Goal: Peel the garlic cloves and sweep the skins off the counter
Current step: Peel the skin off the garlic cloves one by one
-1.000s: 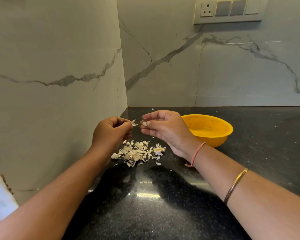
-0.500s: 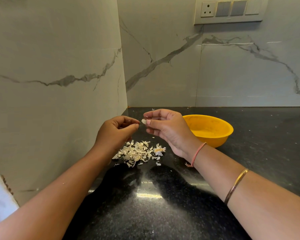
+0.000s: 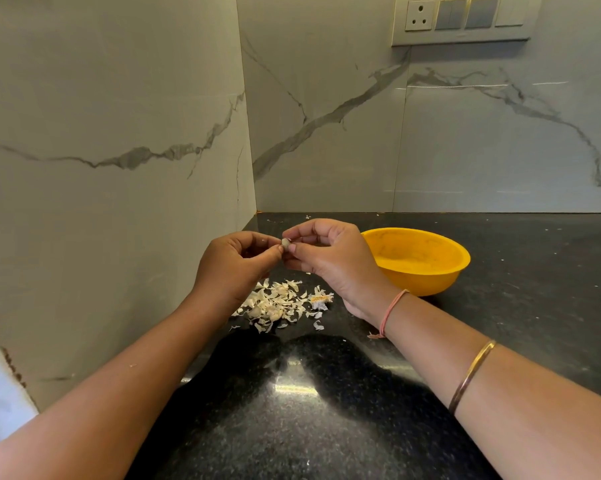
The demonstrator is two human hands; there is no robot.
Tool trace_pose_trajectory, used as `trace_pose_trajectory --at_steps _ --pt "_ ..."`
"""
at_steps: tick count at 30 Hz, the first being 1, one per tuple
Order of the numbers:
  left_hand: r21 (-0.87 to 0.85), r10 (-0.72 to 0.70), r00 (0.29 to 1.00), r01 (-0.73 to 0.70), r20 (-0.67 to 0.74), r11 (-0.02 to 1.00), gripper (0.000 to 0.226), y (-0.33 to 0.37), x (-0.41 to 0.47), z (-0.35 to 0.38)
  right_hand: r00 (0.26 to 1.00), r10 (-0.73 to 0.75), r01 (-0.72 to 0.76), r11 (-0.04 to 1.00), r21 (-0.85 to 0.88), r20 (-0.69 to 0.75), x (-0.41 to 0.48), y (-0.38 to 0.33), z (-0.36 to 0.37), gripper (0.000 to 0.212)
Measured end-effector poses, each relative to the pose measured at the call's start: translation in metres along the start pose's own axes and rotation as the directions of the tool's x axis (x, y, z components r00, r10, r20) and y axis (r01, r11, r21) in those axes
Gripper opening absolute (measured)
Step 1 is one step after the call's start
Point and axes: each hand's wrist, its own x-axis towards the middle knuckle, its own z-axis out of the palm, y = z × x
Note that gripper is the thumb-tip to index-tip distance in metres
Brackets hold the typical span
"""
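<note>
A small pale garlic clove (image 3: 285, 242) is held in the air above the counter. My right hand (image 3: 330, 258) pinches it between thumb and forefinger, and my left hand (image 3: 236, 265) pinches it from the other side with its fingertips. Both hands meet at the clove. Below them a heap of dry white garlic skins (image 3: 281, 304) lies on the black counter (image 3: 326, 427). A yellow bowl (image 3: 427, 261) stands just right of my right hand; its inside looks bare from here.
Marble walls close the counter on the left (image 3: 112, 168) and at the back (image 3: 430, 133), forming a corner. A socket and switch panel (image 3: 461, 15) sits high on the back wall. A few stray skin flakes (image 3: 307, 217) lie near the back edge.
My hands have come together; a gap separated them before. The skin scrap once at my left fingertips is gone, and both hands now pinch the clove, held slightly higher.
</note>
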Motion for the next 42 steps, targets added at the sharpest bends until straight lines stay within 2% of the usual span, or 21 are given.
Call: trace_pose_trajectory --at_steps 10,16,26,37,42 --pt "0.029 0.027 0.999 -0.026 -0.025 0.999 0.017 0.0004 -0.0015 -0.0008 1.000 0.008 -0.008 1.000 0.022 0.009 -0.0016 -0.0020 0.0012 0.012" --pt "-0.001 0.016 1.000 -0.016 -0.012 1.000 0.012 0.0015 -0.0027 0.0009 0.999 0.036 -0.036 0.999 0.030 -0.007 -0.0004 -0.0007 0.0006 0.012" --pt "0.059 0.046 0.999 -0.045 -0.009 0.997 0.016 -0.0005 -0.0014 -0.0006 0.998 0.060 -0.060 0.997 0.049 0.007 -0.0005 -0.0004 -0.0001 0.010" --pt "0.064 0.044 0.998 -0.041 -0.054 0.997 0.018 -0.0007 -0.0028 0.0002 0.998 0.060 -0.061 0.996 0.066 0.016 0.0005 0.0017 0.0025 0.011" --pt "0.056 0.047 0.998 -0.044 -0.042 0.997 0.017 0.0011 -0.0025 0.0005 1.000 0.023 -0.022 1.000 -0.021 0.014 0.0003 0.0029 0.0015 0.013"
